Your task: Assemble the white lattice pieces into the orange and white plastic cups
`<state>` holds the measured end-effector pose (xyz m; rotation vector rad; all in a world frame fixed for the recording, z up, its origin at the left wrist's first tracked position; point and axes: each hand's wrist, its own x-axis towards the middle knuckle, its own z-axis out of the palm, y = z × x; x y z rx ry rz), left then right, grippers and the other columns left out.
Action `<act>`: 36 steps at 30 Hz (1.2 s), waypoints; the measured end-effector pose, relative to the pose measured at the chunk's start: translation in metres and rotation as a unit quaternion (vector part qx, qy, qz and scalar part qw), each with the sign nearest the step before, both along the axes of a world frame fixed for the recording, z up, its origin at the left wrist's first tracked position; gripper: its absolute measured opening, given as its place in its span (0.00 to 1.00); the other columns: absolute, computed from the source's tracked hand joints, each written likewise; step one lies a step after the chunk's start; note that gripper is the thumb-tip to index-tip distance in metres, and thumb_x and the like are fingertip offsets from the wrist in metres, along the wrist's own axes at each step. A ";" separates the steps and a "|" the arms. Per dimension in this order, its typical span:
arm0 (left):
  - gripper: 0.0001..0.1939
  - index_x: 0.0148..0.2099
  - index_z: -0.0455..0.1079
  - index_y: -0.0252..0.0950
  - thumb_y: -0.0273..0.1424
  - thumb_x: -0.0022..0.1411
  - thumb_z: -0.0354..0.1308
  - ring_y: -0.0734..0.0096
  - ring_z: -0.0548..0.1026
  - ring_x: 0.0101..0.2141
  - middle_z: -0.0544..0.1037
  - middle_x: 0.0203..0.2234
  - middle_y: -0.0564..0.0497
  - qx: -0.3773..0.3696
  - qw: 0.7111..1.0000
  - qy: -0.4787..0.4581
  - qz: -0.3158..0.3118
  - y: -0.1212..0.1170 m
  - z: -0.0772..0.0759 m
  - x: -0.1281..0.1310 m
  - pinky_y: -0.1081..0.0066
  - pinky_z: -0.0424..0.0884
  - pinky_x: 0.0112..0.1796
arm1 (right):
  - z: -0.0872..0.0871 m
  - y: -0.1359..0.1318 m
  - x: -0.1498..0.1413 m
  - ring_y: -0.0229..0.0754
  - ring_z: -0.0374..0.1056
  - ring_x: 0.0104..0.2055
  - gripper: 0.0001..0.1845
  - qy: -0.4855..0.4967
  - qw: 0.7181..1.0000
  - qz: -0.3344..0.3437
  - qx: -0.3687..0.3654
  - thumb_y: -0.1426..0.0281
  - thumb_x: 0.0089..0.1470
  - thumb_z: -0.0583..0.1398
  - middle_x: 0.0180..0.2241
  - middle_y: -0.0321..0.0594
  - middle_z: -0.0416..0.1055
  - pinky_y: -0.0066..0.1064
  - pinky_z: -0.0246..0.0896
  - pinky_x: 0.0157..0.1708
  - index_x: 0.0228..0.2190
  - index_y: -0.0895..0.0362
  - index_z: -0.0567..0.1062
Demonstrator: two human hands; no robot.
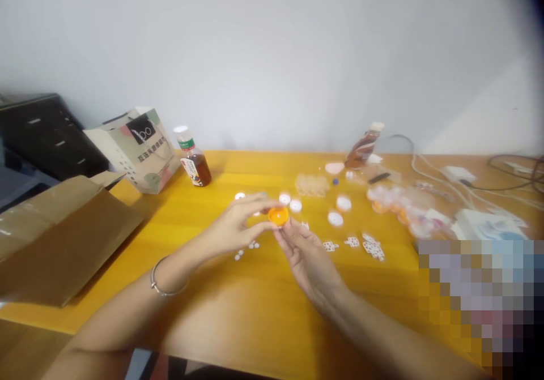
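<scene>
Between both hands, above the middle of the table, is a small round orange plastic cup or cap (279, 217), its hollow side toward me. My left hand (242, 221) pinches it from the left with thumb and fingers. From the right and below, my right hand (304, 255) grips its edge. Beyond the hands lie several white round discs, among them one disc (335, 218). Small white pellets (254, 245) lie under my left hand. To the right of my right hand are flat white lattice-like pieces (373, 248).
A cardboard box (63, 238) and a paper bag (140, 150) stand left. Behind are a bottle of dark liquid (198, 167) and a tilted brown bottle (362, 148). Clear plastic cups (312, 186), bagged orange-white parts (395, 201) and cables (442, 176) lie toward the right.
</scene>
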<state>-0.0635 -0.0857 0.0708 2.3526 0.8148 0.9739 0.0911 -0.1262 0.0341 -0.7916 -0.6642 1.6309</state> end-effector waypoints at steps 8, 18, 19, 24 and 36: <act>0.17 0.51 0.65 0.36 0.29 0.57 0.55 0.70 0.70 0.39 0.71 0.39 0.46 -0.019 1.000 -0.017 -0.017 0.005 0.020 -0.002 0.66 0.68 0.42 | 0.015 0.005 -0.006 0.39 0.65 0.49 0.08 0.059 0.998 0.007 -0.004 0.64 0.47 0.61 0.40 0.34 0.74 0.29 0.60 0.51 0.31 0.53 0.75; 0.18 0.48 0.67 0.35 0.31 0.54 0.58 0.67 0.70 0.42 0.72 0.42 0.46 -0.093 0.993 -0.067 0.013 0.006 0.011 0.005 0.62 0.66 0.46 | 0.018 0.003 -0.004 0.41 0.62 0.52 0.12 0.007 0.999 -0.031 0.021 0.64 0.49 0.59 0.43 0.36 0.72 0.34 0.58 0.53 0.36 0.53 0.75; 0.18 0.48 0.67 0.36 0.32 0.54 0.59 0.67 0.70 0.42 0.72 0.42 0.46 -0.090 0.994 -0.063 0.027 0.006 0.012 0.006 0.62 0.66 0.46 | 0.017 0.003 -0.004 0.41 0.62 0.52 0.12 0.006 0.999 -0.031 0.024 0.64 0.49 0.59 0.44 0.36 0.72 0.34 0.57 0.54 0.37 0.53 0.75; 0.19 0.47 0.67 0.35 0.33 0.52 0.60 0.66 0.71 0.41 0.74 0.42 0.46 -0.156 0.983 -0.081 0.050 0.006 0.010 0.003 0.61 0.67 0.45 | 0.017 0.004 -0.004 0.40 0.63 0.52 0.10 0.032 0.999 -0.033 0.020 0.65 0.48 0.60 0.42 0.35 0.73 0.33 0.57 0.54 0.35 0.53 0.76; 0.19 0.48 0.65 0.32 0.29 0.53 0.60 0.65 0.72 0.42 0.72 0.43 0.44 -0.239 0.966 -0.099 0.004 0.012 0.007 0.001 0.60 0.68 0.46 | 0.016 0.002 -0.005 0.40 0.64 0.50 0.08 0.063 0.996 -0.061 -0.019 0.69 0.44 0.63 0.39 0.37 0.74 0.32 0.55 0.55 0.31 0.56 0.77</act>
